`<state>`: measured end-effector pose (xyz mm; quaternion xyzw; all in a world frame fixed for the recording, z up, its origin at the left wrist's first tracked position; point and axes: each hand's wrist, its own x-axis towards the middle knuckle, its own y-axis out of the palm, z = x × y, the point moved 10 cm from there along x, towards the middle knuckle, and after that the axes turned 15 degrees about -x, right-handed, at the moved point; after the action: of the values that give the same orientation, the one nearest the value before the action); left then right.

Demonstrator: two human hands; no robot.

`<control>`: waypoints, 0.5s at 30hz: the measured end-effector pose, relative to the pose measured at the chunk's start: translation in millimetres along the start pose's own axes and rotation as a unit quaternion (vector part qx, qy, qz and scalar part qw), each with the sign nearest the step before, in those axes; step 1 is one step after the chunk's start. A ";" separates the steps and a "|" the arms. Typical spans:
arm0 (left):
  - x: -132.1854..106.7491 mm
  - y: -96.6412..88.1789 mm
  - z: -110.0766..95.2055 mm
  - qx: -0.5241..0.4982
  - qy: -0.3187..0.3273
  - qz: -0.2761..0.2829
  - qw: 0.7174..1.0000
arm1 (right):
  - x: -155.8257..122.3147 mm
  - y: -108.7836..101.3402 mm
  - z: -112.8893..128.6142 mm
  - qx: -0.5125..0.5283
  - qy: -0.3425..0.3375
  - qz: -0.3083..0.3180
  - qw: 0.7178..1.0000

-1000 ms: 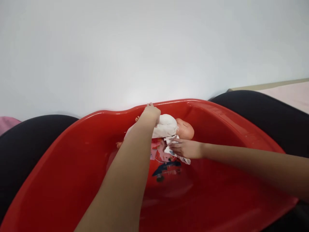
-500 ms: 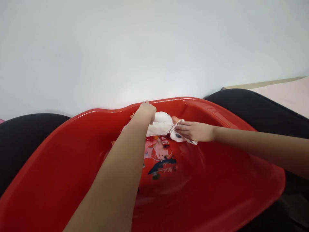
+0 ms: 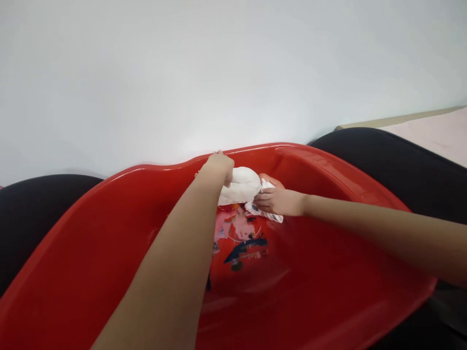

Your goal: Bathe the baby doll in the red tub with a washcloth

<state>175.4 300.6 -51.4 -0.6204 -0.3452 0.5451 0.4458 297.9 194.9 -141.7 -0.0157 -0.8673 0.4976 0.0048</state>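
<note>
A doll (image 3: 241, 181) in white clothing lies at the far side of a red plastic baby tub (image 3: 321, 272). My left hand (image 3: 221, 166) rests on its left part with the fingers curled in, and my forearm hides much of what lies there. My right hand (image 3: 274, 201) presses a crumpled white cloth (image 3: 267, 212) with dark printed marks against the doll's right side. A bare, skin-coloured part of the doll (image 3: 270, 180) shows just beyond that hand.
Colourful printed picture (image 3: 241, 238) on the tub floor. Black rounded padded shapes stand on the left (image 3: 44, 209) and right (image 3: 386, 165) of the tub. A pale wall (image 3: 219, 73) rises behind; a pink surface (image 3: 434, 131) lies at the far right.
My right hand has moved left with the cloth, closer in to the doll, and more of the skin-coloured part shows behind it. My left hand has barely moved.
</note>
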 end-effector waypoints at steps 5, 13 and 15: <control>-7.6 -2.5 0.2 -0.001 -0.015 0.013 1.000 | -31.8 -33.5 -35.7 0.004 0.074 0.006 0.997; -10.6 -0.8 6.9 -0.038 -0.027 0.014 0.999 | -115.9 -112.6 -44.5 0.076 0.302 0.007 0.950; -10.6 -0.4 8.9 -0.037 -0.021 0.012 0.999 | -145.2 -149.6 -20.3 0.073 0.332 -0.032 0.940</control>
<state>164.9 292.6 -47.2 -0.6290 -0.3667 0.5500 0.4092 440.1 132.4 -1.3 -0.1516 -0.7778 0.5256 0.3096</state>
